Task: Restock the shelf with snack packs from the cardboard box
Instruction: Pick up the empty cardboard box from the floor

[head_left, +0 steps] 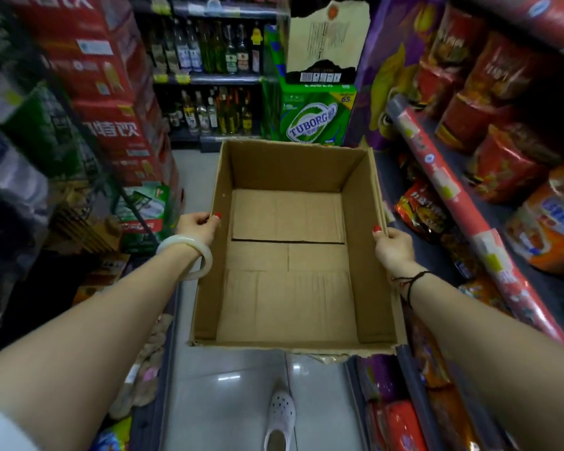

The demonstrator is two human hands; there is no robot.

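Cardboard, plain brown and bare inside: the cardboard box (293, 167) fills the middle of the view, held level above the tiled floor (228, 385) with its open top up and no snack pack visible in it. The left hand (197, 227) grips the box's wall at nine o'clock, thumb hooked over the rim and fingers curled on the outside. The right hand (393, 250) clamps the wall at three o'clock with its thumb inside, its fingers mostly hidden behind the cardboard. One hand on each side probably keeps so wide and limp a box from tipping or folding. The shelf (450, 190) runs from about one to four o'clock, its red edge strip just beside the box's right wall, and snack packs (502, 170) in red and orange bags crowd it. With the box empty, the restocking looks done or nearly so; putting the box away seems the likely next step. At twelve o'clock, beyond the box, stands a green beer case (316, 118); at six o'clock, a white shoe (280, 415).
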